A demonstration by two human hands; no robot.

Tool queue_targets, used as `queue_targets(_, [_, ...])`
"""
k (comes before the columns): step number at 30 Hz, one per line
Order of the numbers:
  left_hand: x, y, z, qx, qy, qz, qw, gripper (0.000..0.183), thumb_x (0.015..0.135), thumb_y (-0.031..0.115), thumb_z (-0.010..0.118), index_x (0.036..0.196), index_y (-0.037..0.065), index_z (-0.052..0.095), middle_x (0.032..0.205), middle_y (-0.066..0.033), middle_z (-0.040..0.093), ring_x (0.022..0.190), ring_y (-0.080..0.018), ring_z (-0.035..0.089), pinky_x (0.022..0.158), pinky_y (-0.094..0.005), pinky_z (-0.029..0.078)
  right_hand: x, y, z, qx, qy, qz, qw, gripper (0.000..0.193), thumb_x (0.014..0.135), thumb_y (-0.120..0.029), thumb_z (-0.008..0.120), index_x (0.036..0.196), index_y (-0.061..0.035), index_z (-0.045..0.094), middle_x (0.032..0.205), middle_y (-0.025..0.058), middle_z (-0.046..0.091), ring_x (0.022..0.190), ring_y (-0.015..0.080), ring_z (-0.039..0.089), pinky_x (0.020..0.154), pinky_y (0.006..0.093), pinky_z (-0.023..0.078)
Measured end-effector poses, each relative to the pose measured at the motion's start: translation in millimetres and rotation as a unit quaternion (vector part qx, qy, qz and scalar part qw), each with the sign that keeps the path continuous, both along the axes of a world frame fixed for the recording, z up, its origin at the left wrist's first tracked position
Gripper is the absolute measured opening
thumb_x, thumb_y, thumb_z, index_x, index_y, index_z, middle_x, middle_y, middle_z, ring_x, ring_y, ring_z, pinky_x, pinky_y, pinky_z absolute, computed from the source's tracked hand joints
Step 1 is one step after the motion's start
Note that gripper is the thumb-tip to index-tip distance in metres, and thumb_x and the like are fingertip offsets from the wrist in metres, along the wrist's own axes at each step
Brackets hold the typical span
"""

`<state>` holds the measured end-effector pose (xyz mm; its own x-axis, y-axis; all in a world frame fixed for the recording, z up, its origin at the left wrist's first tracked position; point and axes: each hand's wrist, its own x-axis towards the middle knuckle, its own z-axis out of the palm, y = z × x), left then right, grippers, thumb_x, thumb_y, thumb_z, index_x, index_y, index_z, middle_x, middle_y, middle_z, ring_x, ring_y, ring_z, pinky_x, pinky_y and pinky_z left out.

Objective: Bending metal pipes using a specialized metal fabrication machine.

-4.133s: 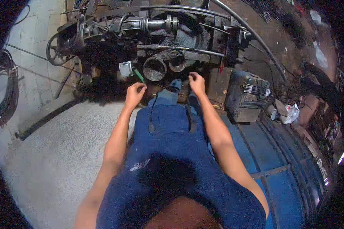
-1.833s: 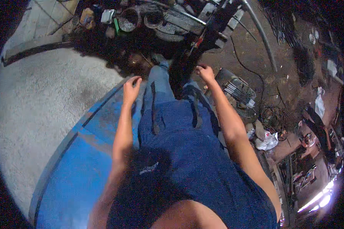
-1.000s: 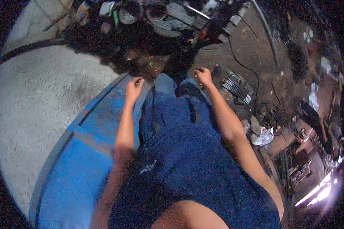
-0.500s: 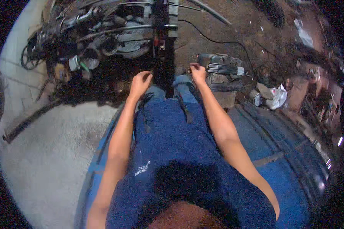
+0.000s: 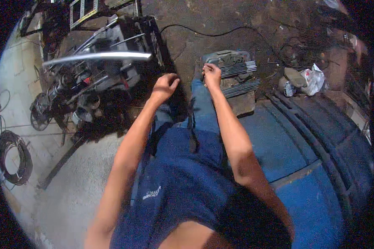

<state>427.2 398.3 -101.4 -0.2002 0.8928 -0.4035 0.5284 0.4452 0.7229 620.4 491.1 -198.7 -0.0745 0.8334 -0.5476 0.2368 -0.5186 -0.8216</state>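
My left hand (image 5: 166,87) hovers over the dark gap beside my left leg, thumb apart from loosely curled fingers, with nothing visible in it. Close above my right knee is my right hand (image 5: 212,76), its thumb and fingertips pinched together; whatever they may hold is too small to make out. Just right of that hand, a bundle of thin metal rods (image 5: 238,69) lies by a worn grey-green case (image 5: 225,57). A second bundle of rods (image 5: 242,88) rests nearer me, on a flat dull board (image 5: 243,104).
Greasy machinery (image 5: 85,89) with a bright bar (image 5: 99,56) stands at left. A coiled black hose (image 5: 14,157) lies on the pale floor. Blue ribbed panels (image 5: 278,137) extend at right, beside a crumpled plastic bag (image 5: 314,79). A black cable (image 5: 212,34) crosses the brown floor.
The view has swung, so the machinery appears lower and a coiled hose shows at left. My left hand's thumb and fingers look further apart; my right hand stays pinched near the rods.
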Motion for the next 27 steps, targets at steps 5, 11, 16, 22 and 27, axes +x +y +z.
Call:
queue_targets(5, [27,70,-71,-0.019,0.013,0.001,1.0,0.034,0.085,0.022,0.059,0.105,-0.004,0.061,0.103,-0.0227,0.063,0.098,-0.036,0.06,0.085,-0.039,0.047,21,66,-90,0.045,-0.115,0.06,0.991,0.016,0.083,-0.008,0.063,0.094,0.0031,0.064,0.08,0.0076,0.067,0.072,0.0146,0.063,0.064,0.0276,0.05])
queue_targets(11, [46,116,-146,-0.1,-0.029,0.112,0.988,0.031,0.085,0.019,0.058,0.103,-0.006,0.06,0.101,-0.0242,0.062,0.098,-0.0363,0.06,0.084,-0.0386,0.047,24,140,-162,0.097,-0.208,0.113,0.967,0.019,0.077,-0.018,0.068,0.087,-0.0018,0.068,0.08,0.0131,0.068,0.074,0.0233,0.066,0.068,0.0323,0.05])
queue_targets(16, [70,132,-193,-0.114,0.013,0.128,0.985,0.03,0.084,0.019,0.059,0.101,-0.006,0.061,0.1,-0.0244,0.063,0.095,-0.0365,0.061,0.083,-0.038,0.047,19,180,-231,0.029,-0.293,0.133,0.946,0.017,0.076,-0.021,0.067,0.087,-0.008,0.07,0.084,0.0126,0.069,0.081,0.0277,0.066,0.074,0.0368,0.05])
queue_targets(22, [75,146,-268,-0.131,0.01,0.159,0.979,0.031,0.084,0.019,0.059,0.101,-0.007,0.061,0.099,-0.024,0.063,0.096,-0.0369,0.061,0.084,-0.0382,0.047,15,219,-347,-0.003,-0.312,0.208,0.927,0.018,0.075,-0.02,0.065,0.088,-0.0086,0.071,0.089,0.0149,0.068,0.087,0.0311,0.065,0.078,0.0381,0.051])
queue_targets(27, [65,147,-331,-0.149,0.024,0.171,0.974,0.036,0.086,0.024,0.06,0.109,-0.003,0.059,0.104,-0.0214,0.063,0.1,-0.0323,0.061,0.088,-0.0343,0.045,-4,233,-436,0.034,-0.318,0.294,0.901,0.02,0.075,-0.018,0.064,0.091,-0.0101,0.07,0.092,0.0176,0.067,0.09,0.0338,0.064,0.082,0.0406,0.05])
